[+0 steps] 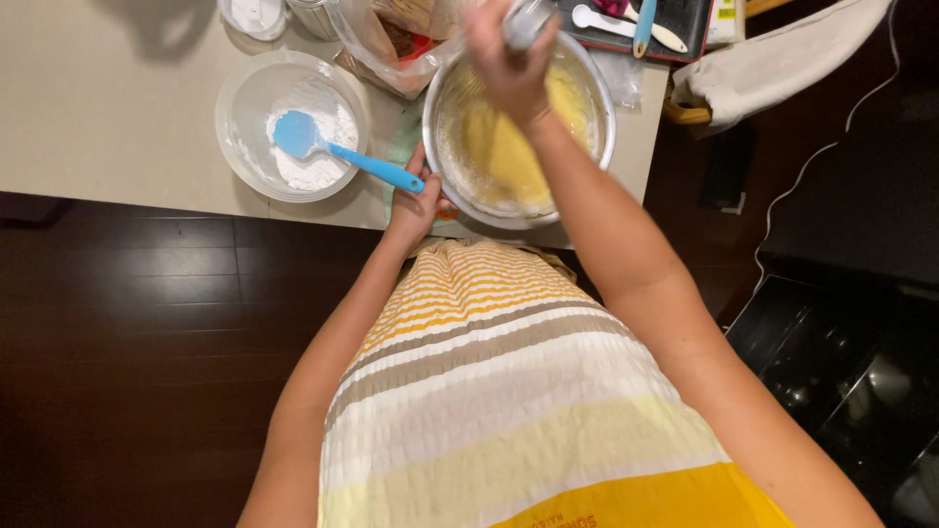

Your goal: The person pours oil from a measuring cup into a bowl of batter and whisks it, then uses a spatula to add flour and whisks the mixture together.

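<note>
A steel mixing bowl [599, 90] of yellow batter [509, 156] stands at the near edge of a beige counter [108, 108]. My right hand [509, 59] is above the bowl, shut on a metal whisk handle [526, 22] whose wires blur in the batter. My left hand [416, 205] grips the bowl's near left rim. To the left, a clear bowl [240, 98] holds white flour [318, 147] and a blue spatula [337, 147] resting in it, its handle pointing toward my left hand.
A plastic bag [377, 44] of ingredients lies behind the bowls. A dark tray [685, 29] with measuring spoons [626, 24] sits at the back right, a cloth-covered chair [782, 64] beside it. Dark wood floor [127, 342] lies below the counter edge.
</note>
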